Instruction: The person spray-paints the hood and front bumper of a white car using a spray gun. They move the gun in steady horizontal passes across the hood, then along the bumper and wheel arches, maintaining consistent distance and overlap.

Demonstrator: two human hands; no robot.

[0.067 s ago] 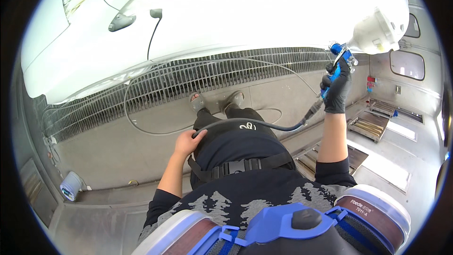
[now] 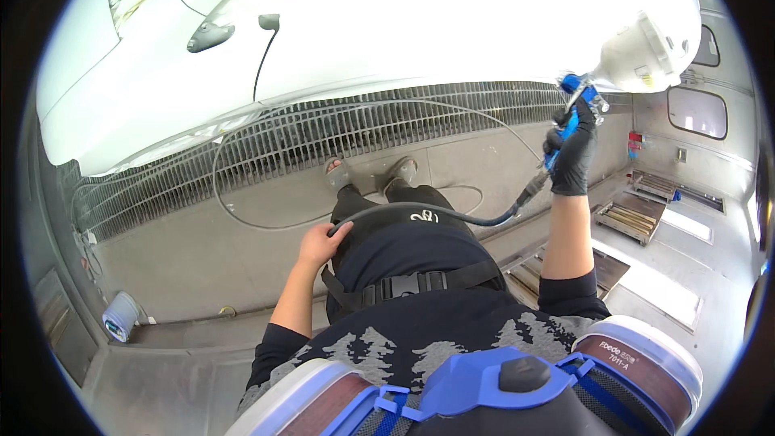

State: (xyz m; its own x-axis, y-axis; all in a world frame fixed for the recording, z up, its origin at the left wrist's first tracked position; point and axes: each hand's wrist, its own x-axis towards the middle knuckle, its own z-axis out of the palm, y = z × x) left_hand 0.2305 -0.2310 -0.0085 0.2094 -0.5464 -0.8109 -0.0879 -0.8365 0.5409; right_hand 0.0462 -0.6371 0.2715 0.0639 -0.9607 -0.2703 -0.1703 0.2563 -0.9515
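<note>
My right hand (image 2: 575,161), in a black glove, is closed around the handle of a blue spray gun (image 2: 571,123) at the right. A whitish paint cup (image 2: 636,55) is fixed to the gun and tilts up to the right, in front of a bright white vehicle body (image 2: 387,24). From the handle's lower end a dark air hose (image 2: 436,208) runs left across my thighs. My bare left hand (image 2: 319,244) grips that hose beside my left hip, fingers wrapped round it. The gun's nozzle and any spray are hard to make out.
A metal floor grate (image 2: 363,125) runs along the vehicle's lower edge. The hose loops (image 2: 216,173) over grate and floor near my sandalled feet (image 2: 400,169). A white bucket (image 2: 121,316) lies tipped at the left. Slatted wooden frames (image 2: 630,220) are at the right.
My right hand and the spray gun have shifted very slightly to the left. My left hand keeps its hold on the hose.
</note>
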